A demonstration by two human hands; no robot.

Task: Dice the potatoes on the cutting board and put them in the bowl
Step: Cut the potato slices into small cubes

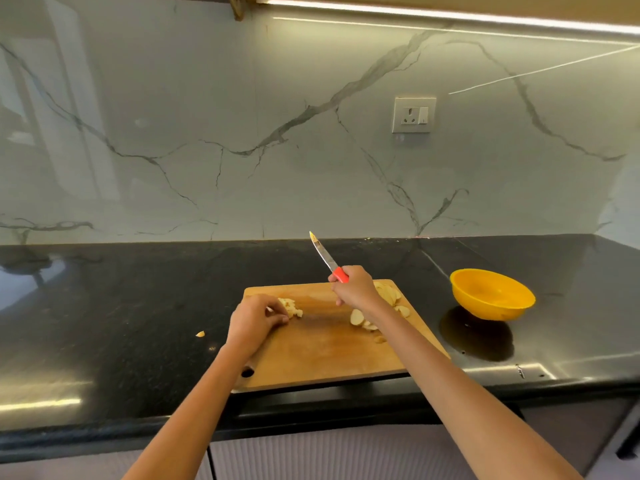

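While the right hand (355,287) grips a red-handled steel knife (328,259), blade raised and pointing away, the left hand (256,322) curls its fingers around a small pile of diced pale potato (291,306) at the rectangular wooden cutting board's (322,351) left end. Sliced potato rounds (360,320) lie under the right wrist; a round yellow plastic bowl (491,294) sits apart on the black granite counter (121,306).

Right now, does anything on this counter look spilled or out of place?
Yes: one small potato piece lies on the black counter, left of the cutting board, apart from the diced pile by the left hand. The board's near edge also overhangs the counter's front.
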